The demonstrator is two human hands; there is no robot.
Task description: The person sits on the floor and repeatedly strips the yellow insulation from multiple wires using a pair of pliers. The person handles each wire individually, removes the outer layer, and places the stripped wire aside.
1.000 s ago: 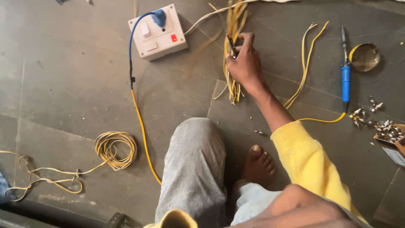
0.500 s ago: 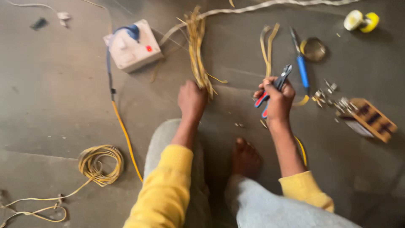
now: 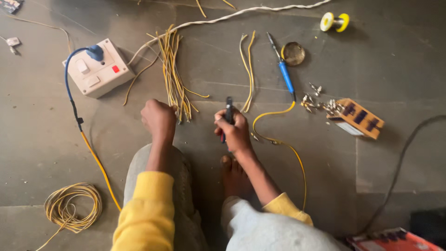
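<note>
View from above of a person seated on a grey stone floor (image 3: 55, 139), grey trousers, yellow sleeves, one bare foot (image 3: 232, 179) near centre.

Left hand (image 3: 159, 119), just left of centre, is a closed fist at the near end of a bundle of cut yellow wires (image 3: 173, 74). Fingers curled together; can't tell whether they grip a wire or just touch the ends. The bundle fans out toward 12 o'clock from the fist.

Right hand (image 3: 235, 131), at centre, fingers clamped round a hand tool (image 3: 228, 110) w/ dark head pointing to 12 o'clock and a bit of red grip below. Tool looks like pliers or a stripper; can't tell which.

At 10 o'clock: white switch box (image 3: 100, 70) w/ blue plug, its blue-then-yellow cable (image 3: 95, 158) running down to 7 o'clock, beside a coil of yellow wire (image 3: 69, 208). At 1 o'clock: two loose yellow wires (image 3: 248, 69), a blue-handled soldering iron (image 3: 282, 69), a small round tin (image 3: 294, 53), and farther up a yellow-white spool (image 3: 334, 22). At 3 o'clock: small metal connectors (image 3: 316, 100) next to a cardboard box (image 3: 360, 118).
</note>
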